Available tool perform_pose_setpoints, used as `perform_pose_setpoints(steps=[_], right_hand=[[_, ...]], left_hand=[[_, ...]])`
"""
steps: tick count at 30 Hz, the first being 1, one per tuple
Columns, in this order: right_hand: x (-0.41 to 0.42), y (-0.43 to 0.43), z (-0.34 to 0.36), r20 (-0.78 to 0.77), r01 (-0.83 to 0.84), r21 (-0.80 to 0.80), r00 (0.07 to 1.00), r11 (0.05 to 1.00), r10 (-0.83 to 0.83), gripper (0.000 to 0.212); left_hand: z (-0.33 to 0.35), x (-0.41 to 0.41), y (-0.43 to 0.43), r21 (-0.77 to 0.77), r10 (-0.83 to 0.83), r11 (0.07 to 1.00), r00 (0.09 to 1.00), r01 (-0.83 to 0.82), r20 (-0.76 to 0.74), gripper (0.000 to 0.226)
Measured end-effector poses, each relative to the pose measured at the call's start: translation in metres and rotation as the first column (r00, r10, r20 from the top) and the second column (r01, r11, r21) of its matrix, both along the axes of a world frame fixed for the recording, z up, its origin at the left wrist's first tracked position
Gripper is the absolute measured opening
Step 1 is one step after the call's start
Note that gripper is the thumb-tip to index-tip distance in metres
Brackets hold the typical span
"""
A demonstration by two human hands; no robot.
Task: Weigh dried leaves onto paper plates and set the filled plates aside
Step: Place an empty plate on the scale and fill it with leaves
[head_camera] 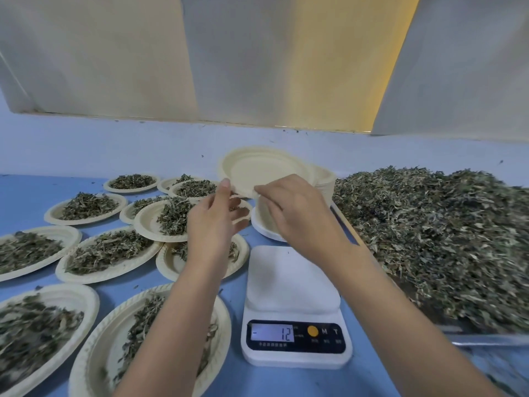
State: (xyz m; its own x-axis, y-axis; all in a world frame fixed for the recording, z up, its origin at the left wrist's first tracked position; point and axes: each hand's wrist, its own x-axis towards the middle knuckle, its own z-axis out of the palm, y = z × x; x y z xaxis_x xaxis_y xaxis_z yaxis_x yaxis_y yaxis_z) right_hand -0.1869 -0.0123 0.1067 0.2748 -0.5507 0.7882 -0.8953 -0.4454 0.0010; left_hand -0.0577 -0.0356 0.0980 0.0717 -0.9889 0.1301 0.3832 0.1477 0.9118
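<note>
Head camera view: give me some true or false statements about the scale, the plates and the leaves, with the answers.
1. The scale carries a plate on its platform. False: the platform is bare.
2. The left hand and the right hand both hold the rim of an empty plate. True.
3. The filled plates lie to the right of the scale. False: they lie to its left.
4. The loose leaf pile lies to the right of the scale. True.
</note>
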Motion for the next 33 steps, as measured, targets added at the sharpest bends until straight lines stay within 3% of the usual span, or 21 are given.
perform_pose_setpoints(steps=[6,9,12,14,17,19,25,33], right_hand=[[0.002,0.022,-0.006,-0.049,-0.021,0.241,0.998,0.970,0.034,0.024],[0.001,0.028,-0.006,0.133,-0.032,0.295,0.991,0.955,-0.008,0.035],[-0.012,0.027,-0.006,0.359,0.107,0.265,0.911,0.958,-0.201,0.040],[-0.028,0.026,-0.006,0.453,0.199,0.357,0.818,0.913,-0.356,0.041],[-0.046,0.030,-0.009,0.592,0.128,0.503,0.670,0.855,-0.448,0.032],[-0.052,0.032,-0.013,0.607,0.083,0.546,0.647,0.834,-0.461,0.024],[-0.057,0.027,-0.027,0.500,0.141,0.673,0.637,0.726,-0.587,0.041],[-0.056,0.022,-0.037,0.468,0.134,0.689,0.668,0.712,-0.579,0.044]], left_hand=[[-0.001,0.008,0.004,0.030,0.032,0.999,0.994,-0.035,0.105,0.023],[0.000,0.011,0.005,0.041,0.032,0.998,0.970,-0.043,0.242,0.024],[0.000,0.014,0.007,0.066,-0.026,0.998,0.940,0.003,0.342,0.024],[-0.003,0.015,0.008,0.100,-0.081,0.994,0.912,0.044,0.402,0.020],[-0.008,0.015,0.007,0.170,-0.172,0.980,0.885,0.107,0.433,0.009],[-0.014,0.014,0.006,0.202,-0.217,0.970,0.847,0.133,0.485,0.015],[-0.031,0.010,-0.005,0.228,-0.211,0.972,0.661,0.062,0.720,0.024],[-0.044,0.009,-0.016,0.262,-0.204,0.965,0.639,0.005,0.741,0.028]])
